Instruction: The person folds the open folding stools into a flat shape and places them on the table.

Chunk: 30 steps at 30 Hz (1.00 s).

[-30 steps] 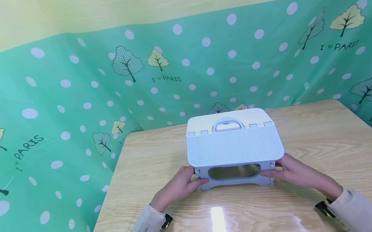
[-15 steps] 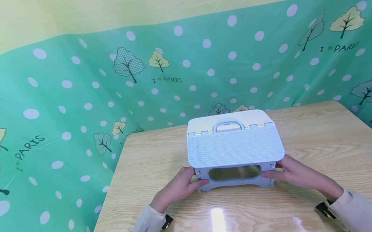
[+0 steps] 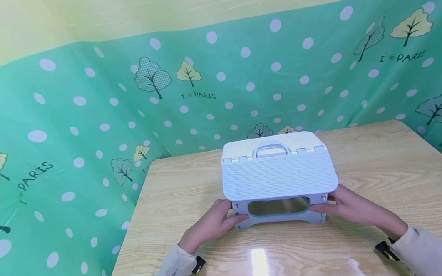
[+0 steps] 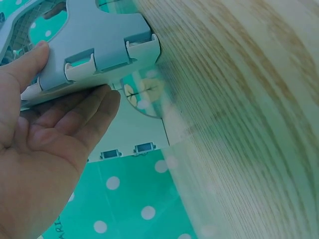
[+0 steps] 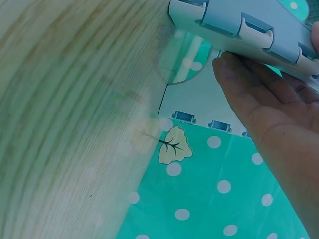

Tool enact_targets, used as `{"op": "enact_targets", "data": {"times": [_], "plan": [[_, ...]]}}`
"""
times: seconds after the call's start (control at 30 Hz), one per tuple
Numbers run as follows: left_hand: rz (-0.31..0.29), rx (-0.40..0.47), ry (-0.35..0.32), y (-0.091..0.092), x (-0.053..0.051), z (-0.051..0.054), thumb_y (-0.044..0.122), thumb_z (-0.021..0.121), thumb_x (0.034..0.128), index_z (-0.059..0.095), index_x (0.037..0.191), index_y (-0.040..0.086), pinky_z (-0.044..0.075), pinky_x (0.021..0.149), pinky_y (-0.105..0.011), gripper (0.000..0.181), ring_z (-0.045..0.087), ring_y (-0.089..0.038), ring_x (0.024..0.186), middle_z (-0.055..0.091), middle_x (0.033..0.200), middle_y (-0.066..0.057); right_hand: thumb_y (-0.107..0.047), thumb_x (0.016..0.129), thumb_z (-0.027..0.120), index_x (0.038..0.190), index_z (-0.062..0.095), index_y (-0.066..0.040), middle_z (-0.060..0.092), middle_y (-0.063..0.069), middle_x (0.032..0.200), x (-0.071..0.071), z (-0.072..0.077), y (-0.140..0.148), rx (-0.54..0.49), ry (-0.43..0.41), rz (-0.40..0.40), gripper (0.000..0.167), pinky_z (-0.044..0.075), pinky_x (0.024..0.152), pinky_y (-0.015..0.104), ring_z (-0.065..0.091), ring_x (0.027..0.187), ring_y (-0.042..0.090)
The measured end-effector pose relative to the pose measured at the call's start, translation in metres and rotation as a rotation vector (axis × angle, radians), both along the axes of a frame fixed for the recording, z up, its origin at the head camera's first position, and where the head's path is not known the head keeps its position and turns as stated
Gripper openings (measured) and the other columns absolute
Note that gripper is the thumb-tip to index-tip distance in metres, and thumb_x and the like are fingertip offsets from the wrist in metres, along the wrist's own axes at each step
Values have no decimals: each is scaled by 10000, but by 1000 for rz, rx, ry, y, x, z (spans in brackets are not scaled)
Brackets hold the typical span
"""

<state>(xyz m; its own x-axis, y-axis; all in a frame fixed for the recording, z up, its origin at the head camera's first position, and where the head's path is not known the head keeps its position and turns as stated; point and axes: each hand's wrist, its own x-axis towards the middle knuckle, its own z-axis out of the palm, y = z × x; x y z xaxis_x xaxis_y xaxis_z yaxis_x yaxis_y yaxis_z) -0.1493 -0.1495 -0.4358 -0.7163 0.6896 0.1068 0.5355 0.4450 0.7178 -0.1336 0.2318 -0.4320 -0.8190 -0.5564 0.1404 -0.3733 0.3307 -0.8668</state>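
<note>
The left hand (image 3: 215, 222) and right hand (image 3: 343, 205) are pinching the stool (image 3: 279, 174) by its sides — good spots, as it's looking light, stiff.

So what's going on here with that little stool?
A person is holding a small white and pale blue stool with both hands. The left hand grips one end and the right hand grips the other, each under the edge of the top. Right now the stool stands upright on a wooden table, its top spread open, with a handle in the middle.
</note>
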Motion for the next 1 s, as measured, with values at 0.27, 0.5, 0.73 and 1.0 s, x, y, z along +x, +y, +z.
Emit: {"op": "enact_targets", "data": {"times": [0.27, 0.5, 0.73, 1.0], "plan": [[-22, 3, 51, 0, -1, -1, 353, 577, 1015, 377, 1509, 269, 479, 1001, -279, 539, 569, -49, 1208, 599, 1382, 26, -204, 938, 705, 1572, 212, -296, 349, 76, 1532, 0, 1, 0, -6, -8, -11, 809, 545, 881, 315, 454, 1281, 83], [-22, 9, 34, 0, -1, 0, 358, 584, 1010, 395, 1497, 282, 478, 1003, -283, 528, 572, -50, 1202, 606, 1373, 28, -202, 939, 703, 1572, 211, -321, 337, 44, 1543, 0, 0, 0, -14, -30, -6, 811, 538, 903, 317, 431, 1304, 49], [-14, 12, -7, 0, 0, 0, 352, 596, 1006, 420, 1481, 294, 479, 997, -281, 510, 582, -49, 1171, 613, 1370, -12, -176, 938, 700, 1576, 206, -285, 343, 101, 1538, -1, -2, 0, -34, -1, 33, 814, 531, 919, 301, 418, 1311, 5], [-16, 8, -22, 0, 1, 0, 348, 591, 1009, 431, 1472, 281, 486, 983, -279, 494, 579, -40, 1163, 620, 1358, -17, -158, 937, 699, 1568, 218, -278, 346, 94, 1525, -1, -2, 0, -40, 10, 39, 802, 538, 905, 305, 427, 1300, 12]]}}
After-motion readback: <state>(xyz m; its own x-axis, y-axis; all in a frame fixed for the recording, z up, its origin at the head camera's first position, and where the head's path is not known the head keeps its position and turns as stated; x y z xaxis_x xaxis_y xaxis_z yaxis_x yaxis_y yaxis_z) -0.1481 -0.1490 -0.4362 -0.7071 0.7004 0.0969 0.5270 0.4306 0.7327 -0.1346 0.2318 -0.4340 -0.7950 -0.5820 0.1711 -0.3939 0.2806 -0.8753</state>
